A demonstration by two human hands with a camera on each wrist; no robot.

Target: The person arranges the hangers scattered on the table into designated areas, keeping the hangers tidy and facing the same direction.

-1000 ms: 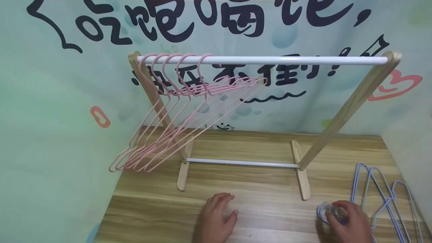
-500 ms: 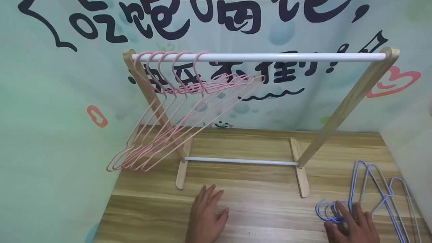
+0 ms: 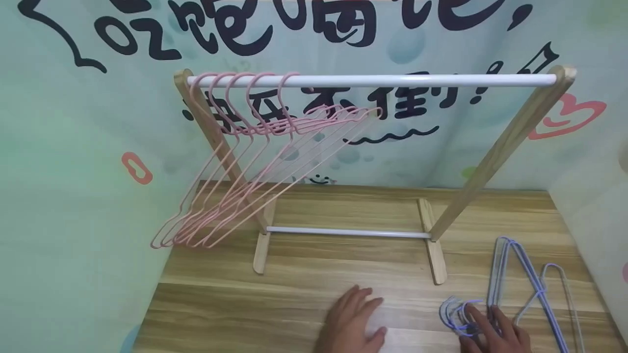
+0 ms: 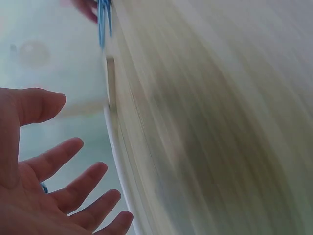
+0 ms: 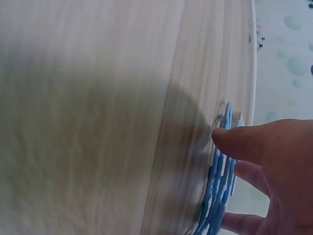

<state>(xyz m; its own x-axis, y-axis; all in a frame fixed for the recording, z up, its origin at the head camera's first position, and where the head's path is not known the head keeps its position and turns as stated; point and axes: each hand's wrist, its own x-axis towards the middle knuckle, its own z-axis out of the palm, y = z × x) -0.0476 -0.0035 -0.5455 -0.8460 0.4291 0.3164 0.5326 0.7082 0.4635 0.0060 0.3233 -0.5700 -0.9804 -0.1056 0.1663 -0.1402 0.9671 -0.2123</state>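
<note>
Several thin blue and greyish clothes hangers [image 3: 539,294] lie bunched on the table at the right, their hooks [image 3: 454,316] pointing left. My right hand [image 3: 498,333] pinches them just beside the hooks. In the right wrist view the thumb [image 5: 239,140] is on one side of the blue hangers [image 5: 213,186] and fingers show on the other. My left hand [image 3: 348,321] is held over the front middle of the table, holding nothing. Its fingers spread apart in the left wrist view, the thumb [image 4: 41,105] away from them.
A wooden rack with a white top rod [image 3: 417,80] and low white bar [image 3: 343,232] stands behind the hands. Several pink hangers [image 3: 289,128] hang at its left end. The rack's right foot [image 3: 435,262] is near the blue hangers. Printed walls enclose the wooden table [image 3: 221,304].
My right hand went from the hooks' top to gripping among the hangers, which have slid left and drawn closer together. My left hand first shifted slightly left, then moved right.
</note>
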